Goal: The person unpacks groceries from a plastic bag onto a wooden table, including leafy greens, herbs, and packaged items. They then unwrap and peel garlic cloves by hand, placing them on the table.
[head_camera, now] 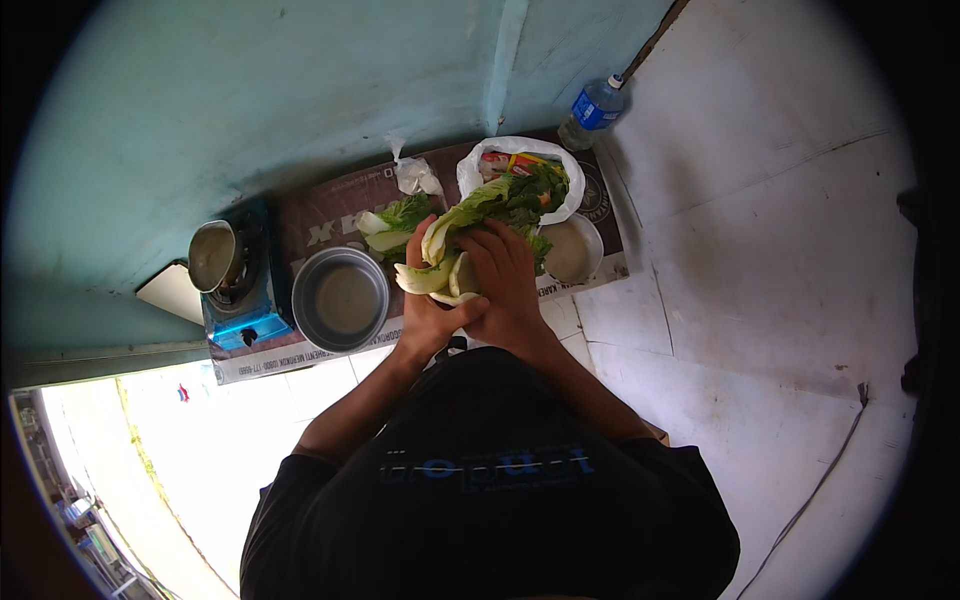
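Both my hands are around a bunch of leafy greens with thick pale stalks point(429, 277), held close in front of me. My left hand point(429, 319) grips the stalks from the left. My right hand point(504, 289) lies over them from the right, its fingers across the leaves. More cut leaves point(386, 229) rest on the mat just beyond my left hand. A round metal pan point(300, 300) stands left of my hands. Past my right hand are a white plastic bag point(574, 180) with packets and greens, and a pale bowl point(596, 244) of cloudy liquid.
A blue gas stove point(244, 319) bearing a small pot point(212, 256) stands at the left. A small knotted plastic bag point(418, 176) lies near the wall. A plastic bottle point(596, 112) stands at the back right corner. A printed mat point(300, 210) lies under these things.
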Available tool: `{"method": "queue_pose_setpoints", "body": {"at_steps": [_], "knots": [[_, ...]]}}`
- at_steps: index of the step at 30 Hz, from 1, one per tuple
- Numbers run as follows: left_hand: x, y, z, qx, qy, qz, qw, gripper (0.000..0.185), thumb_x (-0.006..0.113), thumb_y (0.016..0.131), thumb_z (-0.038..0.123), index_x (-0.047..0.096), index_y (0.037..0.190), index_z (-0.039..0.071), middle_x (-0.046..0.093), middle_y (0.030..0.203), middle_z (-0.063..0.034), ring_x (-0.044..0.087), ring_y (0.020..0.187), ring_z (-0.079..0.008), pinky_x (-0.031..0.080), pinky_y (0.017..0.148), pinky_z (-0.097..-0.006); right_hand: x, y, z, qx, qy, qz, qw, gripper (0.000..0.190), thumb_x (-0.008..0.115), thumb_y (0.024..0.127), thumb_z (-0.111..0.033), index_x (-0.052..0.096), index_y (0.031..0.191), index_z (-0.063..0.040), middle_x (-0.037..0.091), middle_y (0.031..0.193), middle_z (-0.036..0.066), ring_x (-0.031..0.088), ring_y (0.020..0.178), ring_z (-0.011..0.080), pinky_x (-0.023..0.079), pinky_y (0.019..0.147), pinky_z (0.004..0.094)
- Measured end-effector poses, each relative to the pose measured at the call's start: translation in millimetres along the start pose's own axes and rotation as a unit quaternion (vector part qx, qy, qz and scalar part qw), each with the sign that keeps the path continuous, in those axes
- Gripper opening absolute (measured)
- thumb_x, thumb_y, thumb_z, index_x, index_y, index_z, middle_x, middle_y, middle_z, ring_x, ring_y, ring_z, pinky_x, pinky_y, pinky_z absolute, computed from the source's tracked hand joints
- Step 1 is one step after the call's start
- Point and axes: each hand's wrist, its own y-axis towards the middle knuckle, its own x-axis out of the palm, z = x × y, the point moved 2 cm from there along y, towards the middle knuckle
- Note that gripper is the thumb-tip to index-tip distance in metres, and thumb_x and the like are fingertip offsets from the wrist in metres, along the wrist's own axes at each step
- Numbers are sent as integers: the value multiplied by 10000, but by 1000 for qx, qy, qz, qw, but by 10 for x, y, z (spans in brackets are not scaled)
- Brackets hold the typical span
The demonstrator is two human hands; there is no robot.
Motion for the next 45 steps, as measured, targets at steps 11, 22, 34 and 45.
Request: {"method": "queue_pose_setpoints", "body": {"at_steps": [11,22,34,45], "knots": [[-800,-208,-518,-131,-292,140,937,635,629,842,269,444,1408,49,540,1366,-148,535,1262,-303,437,1067,-479,302,12,17,-39,54,-189,980,532,754,781,-302,649,1264,-105,417,1485,161,281,1428,463,280,1118,645],[-1775,-3,-1014,-131,-281,217,926,600,618,865,295,466,1397,61,510,1390,-170,491,1293,-360,442,1054,-525,185,-280,616,84,122,-149,978,401,765,813,-287,689,1150,-84,501,1401,150,370,1391,394,336,1111,533],[-2263,615,-1884,-236,-249,393,853,645,632,848,395,435,1392,110,463,1352,-147,534,1163,-374,437,977,-539,-59,-786,946,187,85,-123,971,307,774,783,-167,715,1064,-60,602,1288,138,494,1301,366,391,1087,482],[-2376,774,-2317,-203,-231,444,842,511,611,858,448,565,1271,151,582,1213,-102,576,1068,-305,448,891,-479,-225,-914,1049,221,64,-112,967,317,785,769,-166,710,1063,-76,621,1237,119,530,1251,342,418,1067,461]]}}
